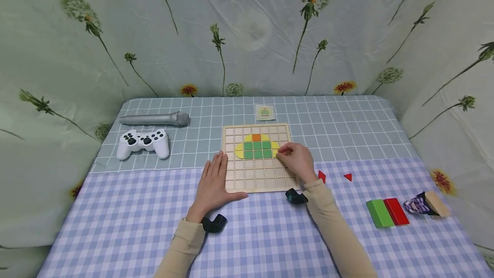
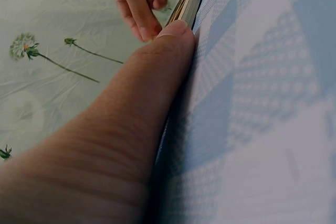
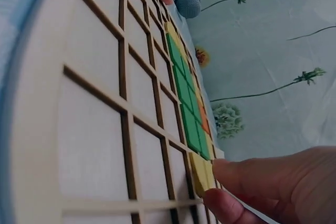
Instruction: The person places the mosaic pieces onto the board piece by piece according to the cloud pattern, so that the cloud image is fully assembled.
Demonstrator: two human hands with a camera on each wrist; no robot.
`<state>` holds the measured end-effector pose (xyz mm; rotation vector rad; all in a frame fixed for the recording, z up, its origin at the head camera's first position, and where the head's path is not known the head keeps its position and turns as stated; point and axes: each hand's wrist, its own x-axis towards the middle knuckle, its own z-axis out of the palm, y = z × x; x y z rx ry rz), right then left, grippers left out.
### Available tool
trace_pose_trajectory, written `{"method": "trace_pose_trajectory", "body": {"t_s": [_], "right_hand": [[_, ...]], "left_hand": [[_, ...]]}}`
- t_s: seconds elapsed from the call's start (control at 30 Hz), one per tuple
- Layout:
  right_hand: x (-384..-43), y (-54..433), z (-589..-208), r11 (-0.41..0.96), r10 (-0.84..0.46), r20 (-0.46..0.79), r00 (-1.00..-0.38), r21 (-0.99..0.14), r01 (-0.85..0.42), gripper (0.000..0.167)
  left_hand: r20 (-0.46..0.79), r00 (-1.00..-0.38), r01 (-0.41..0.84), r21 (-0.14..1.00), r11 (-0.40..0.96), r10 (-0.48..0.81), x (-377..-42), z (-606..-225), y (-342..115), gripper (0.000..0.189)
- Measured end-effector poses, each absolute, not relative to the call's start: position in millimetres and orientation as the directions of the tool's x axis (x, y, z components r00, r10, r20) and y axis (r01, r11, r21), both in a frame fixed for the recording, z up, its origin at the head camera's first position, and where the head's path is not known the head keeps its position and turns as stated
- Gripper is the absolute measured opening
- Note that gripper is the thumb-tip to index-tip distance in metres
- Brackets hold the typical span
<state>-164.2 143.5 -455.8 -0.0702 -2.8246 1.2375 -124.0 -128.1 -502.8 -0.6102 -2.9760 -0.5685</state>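
Observation:
A wooden grid board [image 1: 254, 175] lies at the middle of the table. In its squares sit green square tiles [image 1: 257, 154], an orange square tile [image 1: 256, 137] and yellow tiles with rounded corners at the sides and top. With thumb and finger, my right hand [image 1: 297, 160] pinches a yellow tile [image 3: 200, 176] at the right end of the green rows. My left hand [image 1: 212, 188] lies flat, its straight fingers along the board's left edge and the thumb by the near edge.
Behind the board lies a small pattern card [image 1: 264, 113]. A microphone [image 1: 154, 119] and a white game controller [image 1: 143, 143] lie at left. To the right are red pieces [image 1: 348, 176], a green block [image 1: 380, 213], a red block [image 1: 396, 211] and a small purple-black figure [image 1: 418, 205].

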Motion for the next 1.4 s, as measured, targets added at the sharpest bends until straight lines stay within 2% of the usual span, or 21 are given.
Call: {"method": "trace_pose_trajectory", "body": {"t_s": [0.17, 0.3, 0.5, 0.67, 0.77, 0.93, 1.2, 1.4], "right_hand": [[-146.9, 162.5, -447.8, 0.700, 0.021, 0.072, -0.997, -0.713, -0.037, 0.008], [-132.6, 188.1, -444.4, 0.763, 0.030, 0.117, -0.993, -0.644, -0.052, 0.010], [-112.7, 218.6, -436.6, 0.823, 0.106, 0.057, -0.993, -0.565, 0.056, 0.018], [-101.5, 227.4, -433.6, 0.856, 0.154, -0.022, -0.988, -0.497, 0.145, 0.027], [-97.9, 228.8, -436.4, 0.865, 0.170, -0.047, -0.984, -0.472, 0.171, 0.026], [-97.3, 229.2, -443.1, 0.855, 0.179, -0.044, -0.983, -0.487, 0.177, 0.016], [-105.5, 225.5, -450.4, 0.842, 0.094, 0.009, -0.996, -0.534, 0.075, 0.008], [-114.6, 216.3, -454.6, 0.791, 0.083, 0.068, -0.994, -0.611, 0.024, 0.010]], "left_hand": [[0.127, -0.919, 0.393, 0.344, 0.852, 0.373, -124.2, -503.0, -128.7, 0.126], [0.133, -0.918, 0.397, 0.343, 0.851, 0.374, -124.5, -503.1, -128.5, 0.125], [0.146, -0.915, 0.404, 0.347, 0.847, 0.376, -124.5, -503.8, -129.0, 0.125], [0.146, -0.917, 0.399, 0.344, 0.850, 0.372, -124.4, -504.6, -130.5, 0.125], [0.149, -0.915, 0.403, 0.345, 0.848, 0.374, -124.6, -504.8, -130.6, 0.125], [0.146, -0.913, 0.407, 0.346, 0.845, 0.380, -124.6, -505.3, -130.2, 0.125], [0.135, -0.917, 0.398, 0.343, 0.851, 0.374, -124.1, -505.4, -129.5, 0.125], [0.116, -0.921, 0.389, 0.339, 0.856, 0.373, -124.4, -505.1, -129.7, 0.126]]}}
